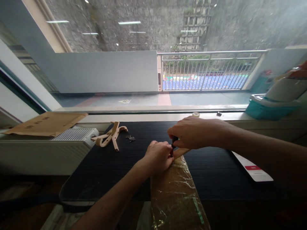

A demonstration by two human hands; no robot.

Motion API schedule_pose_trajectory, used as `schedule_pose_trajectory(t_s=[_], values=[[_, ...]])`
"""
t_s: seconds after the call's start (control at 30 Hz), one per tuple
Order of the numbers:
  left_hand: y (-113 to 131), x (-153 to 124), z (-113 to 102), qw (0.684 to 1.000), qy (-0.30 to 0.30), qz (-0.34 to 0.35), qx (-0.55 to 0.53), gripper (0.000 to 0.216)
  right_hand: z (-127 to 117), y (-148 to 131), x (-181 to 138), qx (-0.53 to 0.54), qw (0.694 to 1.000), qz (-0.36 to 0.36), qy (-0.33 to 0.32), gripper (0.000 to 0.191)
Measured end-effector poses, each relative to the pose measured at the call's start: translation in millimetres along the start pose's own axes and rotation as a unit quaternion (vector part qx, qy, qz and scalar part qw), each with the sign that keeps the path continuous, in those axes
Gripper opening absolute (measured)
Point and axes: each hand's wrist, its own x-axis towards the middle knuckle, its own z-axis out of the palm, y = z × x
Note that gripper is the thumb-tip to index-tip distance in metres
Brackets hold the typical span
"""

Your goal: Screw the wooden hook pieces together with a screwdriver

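My left hand (158, 157) is closed on the far end of a long wooden board wrapped in clear plastic film (176, 195), which runs from the black ribbed table top (216, 166) toward me. My right hand (192, 132) is closed around a small dark tool (173, 142) held upright at the bare wooden tip (181, 152) of the board, right beside my left fingers. Curved wooden pieces (110, 136) lie on the table to the left, with a few small dark screws (130, 138) next to them.
A white radiator (72, 137) carries flat brown cardboard (48, 123) at left. A white card with a red label (253, 166) lies at right. On the window sill sit a teal and white object (271, 103), a tape roll (196, 114) and a small dark item (219, 113).
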Motion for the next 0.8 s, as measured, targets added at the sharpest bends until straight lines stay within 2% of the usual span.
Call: schedule_pose_trajectory(t_s=[0.2, 0.57, 0.8], values=[[1.7, -2.0, -5.0, 0.999, 0.0, -0.021, -0.027, 0.015, 0.9, -3.3, 8.1, 0.012, 0.998, -0.062, 0.004, 0.017], [0.2, -0.2, -3.0, 1.0, -0.01, -0.016, -0.015, 0.02, 4.7, 0.6, 7.4, 0.013, 1.0, -0.018, 0.0, 0.024], [1.8, -1.5, -5.2, 0.999, 0.0, -0.018, -0.029, 0.015, -0.1, 2.4, 4.5, 0.041, 0.997, -0.057, 0.011, 0.019]])
